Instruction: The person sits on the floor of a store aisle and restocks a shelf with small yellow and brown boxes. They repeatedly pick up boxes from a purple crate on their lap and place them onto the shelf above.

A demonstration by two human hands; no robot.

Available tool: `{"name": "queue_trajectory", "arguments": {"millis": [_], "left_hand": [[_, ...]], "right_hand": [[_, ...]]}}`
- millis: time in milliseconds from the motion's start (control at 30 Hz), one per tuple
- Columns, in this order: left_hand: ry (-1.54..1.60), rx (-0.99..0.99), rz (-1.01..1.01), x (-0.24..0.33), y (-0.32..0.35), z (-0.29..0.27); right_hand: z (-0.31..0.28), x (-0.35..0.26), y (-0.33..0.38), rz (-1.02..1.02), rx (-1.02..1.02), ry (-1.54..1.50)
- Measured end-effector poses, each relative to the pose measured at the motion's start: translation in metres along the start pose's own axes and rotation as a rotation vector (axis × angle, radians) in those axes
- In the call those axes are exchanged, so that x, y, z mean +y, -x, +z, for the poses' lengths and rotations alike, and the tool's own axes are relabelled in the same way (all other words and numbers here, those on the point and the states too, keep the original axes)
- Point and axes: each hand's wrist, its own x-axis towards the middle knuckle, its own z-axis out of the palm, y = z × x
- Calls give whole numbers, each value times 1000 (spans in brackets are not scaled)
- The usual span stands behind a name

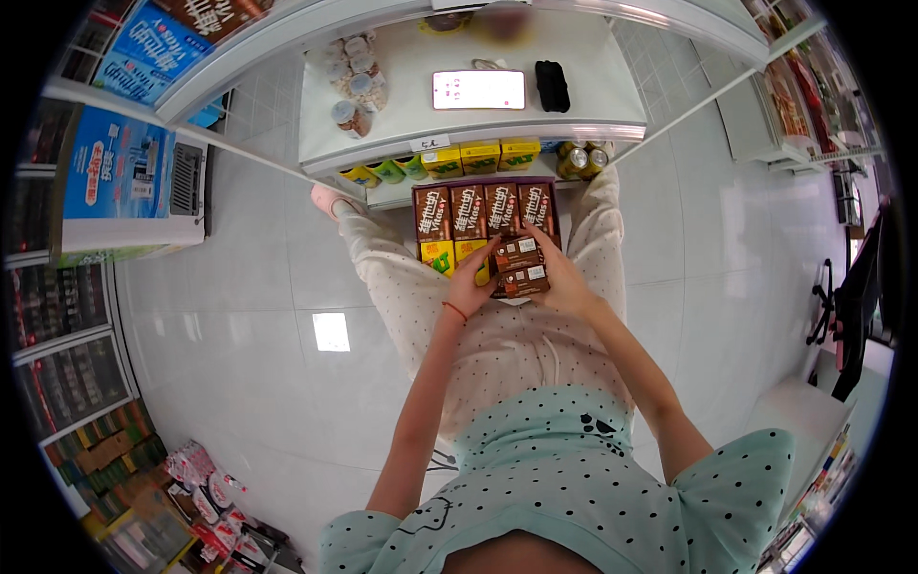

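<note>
Between my two hands is a pair of brown drink cartons (522, 279), their small ends facing up. My left hand (472, 279) is closed against their left side, a thin orange cord round its wrist. On their right side, my right hand (564, 279) grips the same pair. Both hands are over the near part of a shallow purple-edged tray (415, 218) at my lap. Inside it, a row of brown cartons (469, 212) lies at the far side, with yellow cartons (438, 257) nearer me. My hands and the held pair hide the tray's near right part.
Beyond the tray stands a white shelf unit. Its lower level holds yellow cartons (480, 156), green cans (386, 170) and gold-topped cans (583, 161). On the upper board (421, 57) are a phone (479, 90), a black case (552, 86) and clear jars (361, 88). A blue box (117, 172) stands left.
</note>
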Motion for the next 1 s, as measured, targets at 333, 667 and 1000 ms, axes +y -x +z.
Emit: {"name": "queue_trajectory", "arguments": {"millis": [333,667,1000], "left_hand": [[-20,9,24,10,-7,3],[115,-31,-126,4,-24,-6],[110,-273,-352,-36,-106,-31]], "right_hand": [[11,35,25,132,66,50],[27,17,33,324,219,225],[28,45,36,200,184,228]]}}
